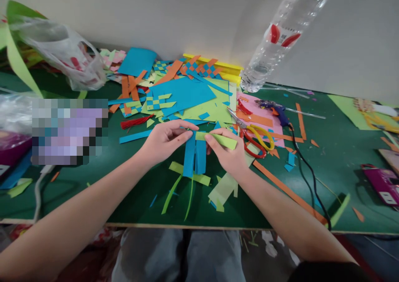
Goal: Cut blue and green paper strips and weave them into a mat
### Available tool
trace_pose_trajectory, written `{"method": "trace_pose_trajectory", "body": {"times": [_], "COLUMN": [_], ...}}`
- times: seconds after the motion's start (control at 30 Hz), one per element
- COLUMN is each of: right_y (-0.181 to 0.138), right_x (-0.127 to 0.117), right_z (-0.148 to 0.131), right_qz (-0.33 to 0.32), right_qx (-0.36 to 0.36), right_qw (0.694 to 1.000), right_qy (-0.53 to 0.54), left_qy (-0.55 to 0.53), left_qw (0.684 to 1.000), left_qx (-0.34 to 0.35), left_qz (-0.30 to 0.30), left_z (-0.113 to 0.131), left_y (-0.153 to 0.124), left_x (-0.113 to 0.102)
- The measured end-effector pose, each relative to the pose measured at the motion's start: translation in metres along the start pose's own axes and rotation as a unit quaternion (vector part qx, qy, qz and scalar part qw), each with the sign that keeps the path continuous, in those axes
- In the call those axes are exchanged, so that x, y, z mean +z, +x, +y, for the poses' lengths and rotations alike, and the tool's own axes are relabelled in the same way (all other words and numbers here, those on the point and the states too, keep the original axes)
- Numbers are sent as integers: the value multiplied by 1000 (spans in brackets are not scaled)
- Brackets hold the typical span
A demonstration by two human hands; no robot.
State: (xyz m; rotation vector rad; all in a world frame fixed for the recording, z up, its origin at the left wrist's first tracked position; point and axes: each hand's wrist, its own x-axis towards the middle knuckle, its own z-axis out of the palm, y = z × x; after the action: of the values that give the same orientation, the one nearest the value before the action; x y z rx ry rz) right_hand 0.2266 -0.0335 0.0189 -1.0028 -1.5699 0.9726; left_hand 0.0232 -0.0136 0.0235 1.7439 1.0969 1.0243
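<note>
Near the middle of the green worktop [131, 201], my left grip [166, 143] pinches blue paper strips [189, 159] at their far end, my right grip [232, 154] a light-green strip [230, 141], with scissors [242, 125] lying right

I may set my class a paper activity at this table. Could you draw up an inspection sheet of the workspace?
Surface: green tabletop, largely strewn with paper behind the hands.
Job's things: blue paper strips; light green strip overlapping their upper end.
Clutter: paper pieces, scissors, glue gun.
Hands: left hand at the blue paper strips' top; right hand pinching the light green strip.
Cables: black cord from the glue gun; white cable at left; both reach the front edge.
Surroundings: pale wall behind, clear bottle before it; floor scraps below.
</note>
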Motion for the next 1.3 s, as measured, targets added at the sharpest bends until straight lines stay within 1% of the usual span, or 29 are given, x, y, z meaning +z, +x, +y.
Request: {"method": "trace_pose_trajectory", "body": {"times": [0.13,0.27,0.43,0.53,0.67,0.87,1.03,1.17,1.3], "right_y": [0,0,0,0,-1,-2,-1,-2,-2], "right_x": [0,1,1,1,1,1,1,2,2], "right_z": [0,1,0,0,0,1,1,0,0], "right_qz": [-4,-3,-13,-11,-7,1,1,-4,-7], "right_qx": [1,-1,-5,5,17,16,19,22,28], "right_qw": [1000,1000,999,999,999,999,999,999,999], "right_qy": [7,16,39,37,30,41,42,37,35], "left_qy": [-12,-29,-20,-14,-33,-5,-6,-14,-21], "left_qw": [1000,999,998,997,995,997,996,997,998], "left_qx": [-6,-23,-7,-10,-24,-11,-19,-20,-37], "left_qz": [-4,-32,-60,-71,-86,-79,-82,-69,-49], "left_z": [1,2,6,7,7,7,4,3,1], "left_y": [0,1,2,2,0,-1,-1,0,1], "left_x": [0,-1,1,2,2,1,1,3,3]}}
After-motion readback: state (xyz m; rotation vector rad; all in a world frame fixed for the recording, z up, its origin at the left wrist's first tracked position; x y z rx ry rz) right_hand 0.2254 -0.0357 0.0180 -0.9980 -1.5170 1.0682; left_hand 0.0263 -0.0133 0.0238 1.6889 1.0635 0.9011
